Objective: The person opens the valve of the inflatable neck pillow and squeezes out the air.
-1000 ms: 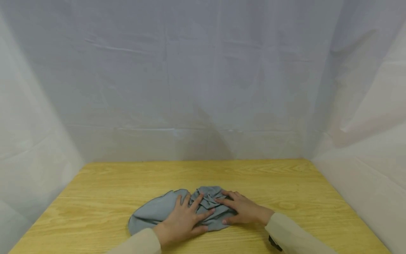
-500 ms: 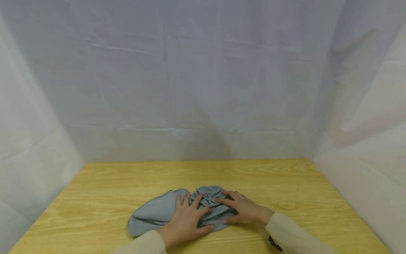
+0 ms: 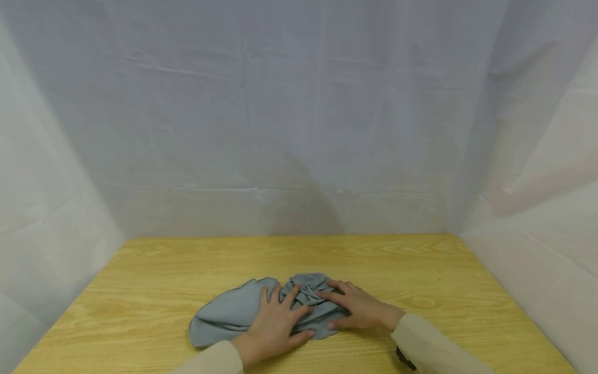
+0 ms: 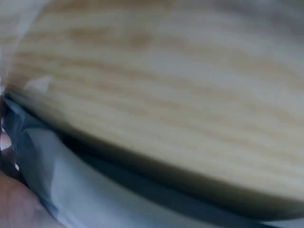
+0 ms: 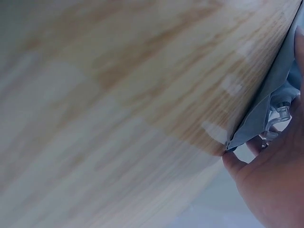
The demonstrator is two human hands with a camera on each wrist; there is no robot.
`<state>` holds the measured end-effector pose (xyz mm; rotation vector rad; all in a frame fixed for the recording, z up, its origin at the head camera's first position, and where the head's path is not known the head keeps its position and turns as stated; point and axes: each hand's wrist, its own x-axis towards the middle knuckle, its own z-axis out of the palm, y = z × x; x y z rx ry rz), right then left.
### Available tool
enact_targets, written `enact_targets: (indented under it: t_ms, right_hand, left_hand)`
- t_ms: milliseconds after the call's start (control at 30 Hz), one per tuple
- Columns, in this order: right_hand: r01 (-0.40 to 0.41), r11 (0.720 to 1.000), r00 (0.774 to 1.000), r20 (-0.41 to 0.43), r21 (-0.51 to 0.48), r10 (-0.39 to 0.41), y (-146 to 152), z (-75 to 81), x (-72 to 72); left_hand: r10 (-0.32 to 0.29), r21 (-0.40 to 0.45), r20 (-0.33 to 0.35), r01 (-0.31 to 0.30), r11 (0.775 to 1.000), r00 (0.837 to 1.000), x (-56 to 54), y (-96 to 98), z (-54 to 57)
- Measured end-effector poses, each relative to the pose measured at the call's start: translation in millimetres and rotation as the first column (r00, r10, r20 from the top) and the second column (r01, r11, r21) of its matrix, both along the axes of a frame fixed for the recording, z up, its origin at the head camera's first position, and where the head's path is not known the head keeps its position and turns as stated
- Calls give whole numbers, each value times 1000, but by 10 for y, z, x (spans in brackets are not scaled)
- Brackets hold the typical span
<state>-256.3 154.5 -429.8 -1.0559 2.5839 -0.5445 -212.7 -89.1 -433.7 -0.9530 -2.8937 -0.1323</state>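
A grey-blue cloth (image 3: 229, 314) with a dark edge lies on the wooden table, smooth and rounded at its left and bunched into folds at its right. Across its middle rests my left hand (image 3: 273, 322), fingers spread, the thumb pointing right along the near edge. My right hand (image 3: 362, 309) touches the bunched end from the right, its thumb apart from the fingers. In the right wrist view, that thumb (image 5: 232, 164) meets a corner of the cloth. A small clear, hook-like piece (image 5: 274, 128) shows there between hand and cloth; its kind is unclear.
The wooden table (image 3: 163, 270) extends beyond the cloth on all sides. White sheeting hangs behind it (image 3: 299, 130) and at the left (image 3: 46, 182) and right (image 3: 537, 208). A small black object (image 3: 405, 358) shows beneath the right sleeve.
My left hand has shifted slightly to the right, and its thumb now reaches farther along the near edge. The right hand and the cloth look almost unchanged.
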Motion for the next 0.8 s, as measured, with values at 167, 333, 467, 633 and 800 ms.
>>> enact_targets:
  t_ms: [167, 333, 467, 633, 800]
  right_hand:
    - [-9, 1000, 1000, -3, 0, 9, -6, -7, -8]
    - [-12, 1000, 1000, -5, 0, 12, -7, -4, -21]
    - [-17, 1000, 1000, -1, -7, 17, -2, -2, -33]
    - [-18, 1000, 1000, 10, -18, 18, 1, 16, -26]
    - [-19, 1000, 1000, 7, -24, 19, 1, 33, -17]
  left_hand:
    - [-45, -20, 92, 47, 999, 995, -19, -69, 68]
    - [-107, 15, 183, 106, 994, 977, -28, -185, 140]
    - [-159, 77, 196, 146, 986, 968, -25, -280, 171]
    - [-182, 143, 166, 160, 977, 969, -27, -392, 195]
    - [-154, 155, 151, 130, 979, 977, -10, -530, 211]
